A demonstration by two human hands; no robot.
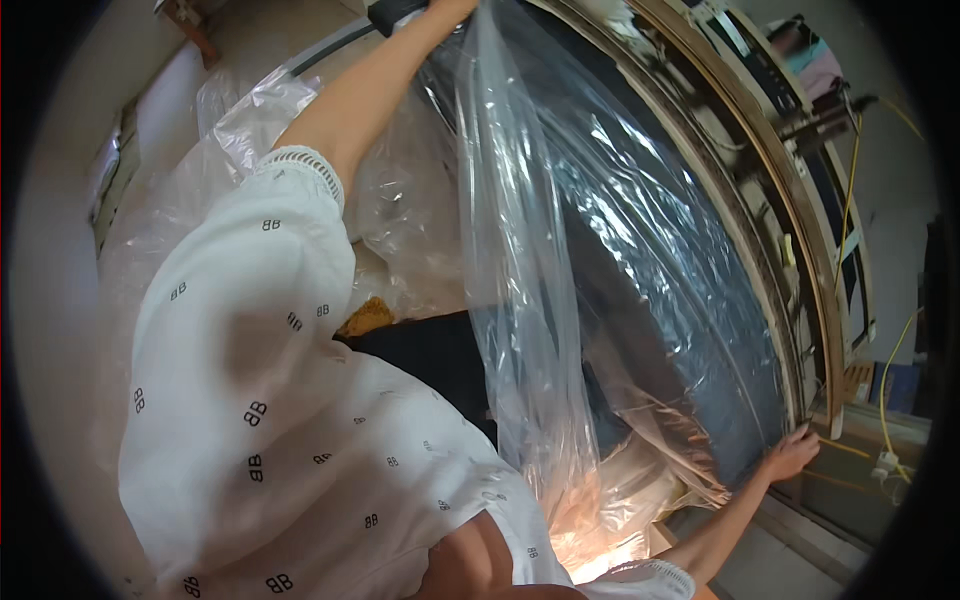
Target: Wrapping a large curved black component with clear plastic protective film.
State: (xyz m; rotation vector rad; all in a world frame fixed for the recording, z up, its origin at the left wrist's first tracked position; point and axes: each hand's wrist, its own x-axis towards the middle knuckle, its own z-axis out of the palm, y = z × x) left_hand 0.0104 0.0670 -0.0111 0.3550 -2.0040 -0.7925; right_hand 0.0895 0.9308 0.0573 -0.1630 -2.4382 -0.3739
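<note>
A large clear plastic sheet [525, 250] hangs in long gathered folds in front of me and spreads, wrinkled and shiny, over dark material [715, 330] on a long frame. My left hand [452, 6] reaches far forward to the top edge of the view. The folds draw together at it and it appears to grip them, though its fingers are mostly cut off. My right hand [793, 456] is out at the lower right, by the near end of the dark material. Its fingers are bent closed at the frame's edge; what they pinch is too small to make out.
Wooden and metal rails [775, 190] run along the frame's right side. Yellow cords [887, 390] hang beyond them, one with a white connector [886, 465]. More loose plastic [250, 130] lies at the left. A warm light [610, 550] glows through plastic near my body.
</note>
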